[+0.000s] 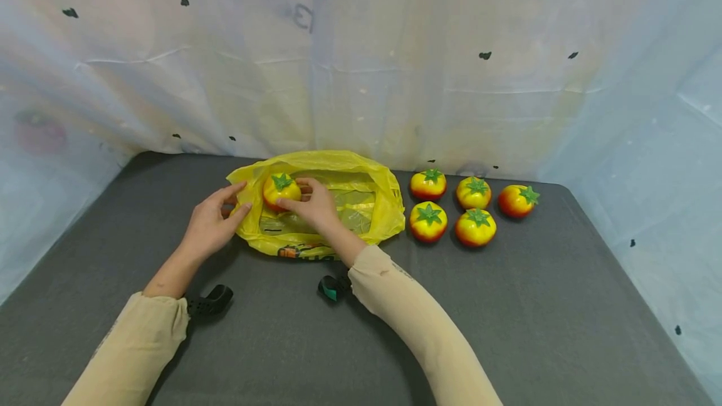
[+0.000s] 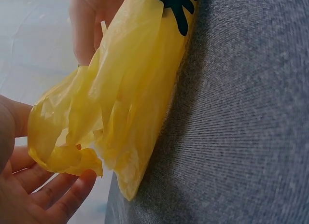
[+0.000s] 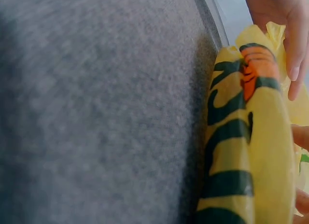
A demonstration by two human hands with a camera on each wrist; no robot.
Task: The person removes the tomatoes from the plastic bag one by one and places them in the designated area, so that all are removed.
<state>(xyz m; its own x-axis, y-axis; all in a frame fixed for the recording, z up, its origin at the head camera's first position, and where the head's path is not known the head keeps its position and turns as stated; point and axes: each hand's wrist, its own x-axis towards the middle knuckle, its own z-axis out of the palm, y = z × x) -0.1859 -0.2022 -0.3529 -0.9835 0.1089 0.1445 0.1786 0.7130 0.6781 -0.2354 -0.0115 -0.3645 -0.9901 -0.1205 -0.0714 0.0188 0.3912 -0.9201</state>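
Observation:
A yellow plastic bag [image 1: 389, 205] lies on the dark table with its wide mouth facing up. Inside its left end, my right hand [image 1: 318, 205] grips a glossy yellow-and-red artificial tomato [image 1: 276, 188] with a green star-shaped top, thumb on the near side. My left hand [image 1: 209, 221] is at the bag's left rim, thumb and forefinger spread apart against the plastic. In the left wrist view, the loose fingers [image 2: 72, 192] of that hand lie under the folded rim. Dark lettering and an orange print [image 3: 260, 67] mark the bag's near side in the right wrist view.
To the right of the bag stand several more tomatoes, among them a back-row one [image 1: 472, 193], a front-row one [image 1: 476, 229] and the rightmost one [image 1: 517, 201]. A pale plastic sheet [image 1: 361, 80] hangs behind the grey table [image 1: 536, 306] and along both sides.

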